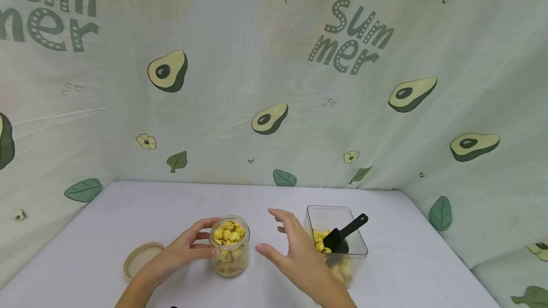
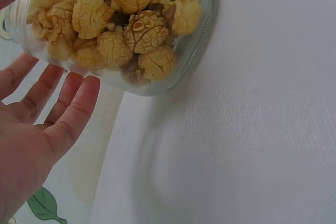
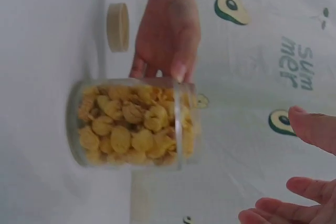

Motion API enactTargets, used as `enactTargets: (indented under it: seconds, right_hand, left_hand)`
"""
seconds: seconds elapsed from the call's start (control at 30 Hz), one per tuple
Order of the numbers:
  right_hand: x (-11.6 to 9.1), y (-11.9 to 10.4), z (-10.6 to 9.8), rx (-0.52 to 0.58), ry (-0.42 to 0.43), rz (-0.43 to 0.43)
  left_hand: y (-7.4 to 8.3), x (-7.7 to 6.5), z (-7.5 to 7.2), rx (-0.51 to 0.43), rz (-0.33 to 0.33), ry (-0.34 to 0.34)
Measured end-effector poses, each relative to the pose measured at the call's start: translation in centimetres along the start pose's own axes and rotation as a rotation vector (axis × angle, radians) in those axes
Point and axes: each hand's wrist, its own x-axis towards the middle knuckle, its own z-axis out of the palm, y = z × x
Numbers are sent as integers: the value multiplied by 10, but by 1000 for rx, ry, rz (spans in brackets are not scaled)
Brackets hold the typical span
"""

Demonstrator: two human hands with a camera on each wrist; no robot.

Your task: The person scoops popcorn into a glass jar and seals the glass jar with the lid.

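A glass jar (image 1: 231,255) filled with yellow popcorn (image 1: 229,233) stands upright and uncovered on the table. My left hand (image 1: 188,248) holds it from the left, thumb at the near side near the rim and fingers at the far side. In the left wrist view, the left fingers (image 2: 73,111) lie against the jar's glass. My right hand (image 1: 299,255) is raised to the right of the jar, thumb and fingers spread, apart from the glass. Popcorn pieces show through the jar wall (image 3: 131,124) in the right wrist view.
A clear plastic box (image 1: 357,248) with popcorn and a black scoop (image 1: 344,232) stands to the right, partly behind the right hand. A round beige lid (image 1: 139,255) lies on the white tabletop (image 1: 180,203) at the left. A printed curtain (image 1: 222,84) hangs behind.
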Motion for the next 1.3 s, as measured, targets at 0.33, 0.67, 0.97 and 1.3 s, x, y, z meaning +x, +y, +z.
enactTargets:
  seconds: [0.33,0.67,0.97,1.3]
  right_hand:
    - [18,15,36,252,-173,129]
    - [30,37,61,443,-227,298]
    - [32,46,67,541,-254,310]
    - [34,49,69,563,-239,294]
  left_hand:
    - [-1,-1,-1,5,31,-12]
    - [-2,0,-1,17,3,1]
    - [-2,-1,-2,8,10,0]
    - [-1,-1,-1,-16,-10,-5]
